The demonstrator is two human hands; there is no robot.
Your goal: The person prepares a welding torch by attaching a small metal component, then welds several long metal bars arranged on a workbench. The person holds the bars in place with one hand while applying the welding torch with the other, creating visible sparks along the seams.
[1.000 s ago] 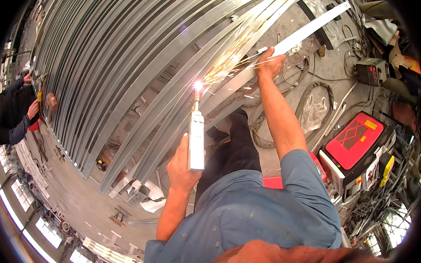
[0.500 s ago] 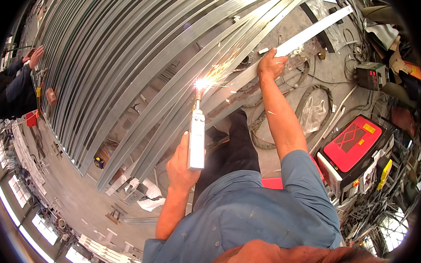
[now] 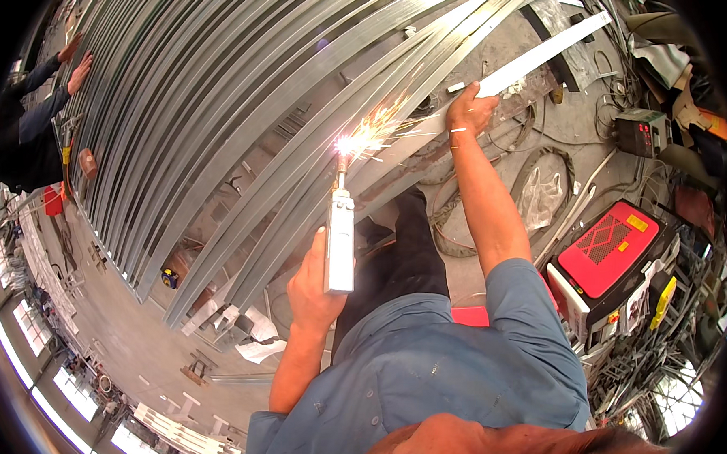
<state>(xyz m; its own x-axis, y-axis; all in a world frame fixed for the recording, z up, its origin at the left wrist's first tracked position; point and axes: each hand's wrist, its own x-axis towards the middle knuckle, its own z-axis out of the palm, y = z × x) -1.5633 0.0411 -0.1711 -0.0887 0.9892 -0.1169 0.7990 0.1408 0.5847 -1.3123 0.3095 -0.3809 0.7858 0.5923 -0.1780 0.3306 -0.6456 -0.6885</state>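
Note:
My left hand (image 3: pixel 310 293) is wrapped around the silver body of a handheld welding torch (image 3: pixel 340 240). Its copper-coloured tip points away from me, and a bright glare with orange sparks (image 3: pixel 379 129) bursts off the metal there, hiding the exact spot. Further out to the right, my right hand (image 3: pixel 470 115) grips a flat, pale metal bar (image 3: pixel 547 54) that runs from near the torch tip up to the right. Its fingers curl over the bar's edge.
Long parallel metal bars (image 3: pixel 236 95) fill the upper left. At far left, a co-worker's hands (image 3: pixel 79 75) reach to their ends. A red-topped machine (image 3: pixel 608 247) stands right, below a small control box (image 3: pixel 642 132). Cables and hoses (image 3: pixel 543 158) lie on the floor.
The spark spray has spread and shifted slightly, while the torch stays nearly still. At far left the co-worker's arms have moved upward along the bars. My right hand keeps its grip.

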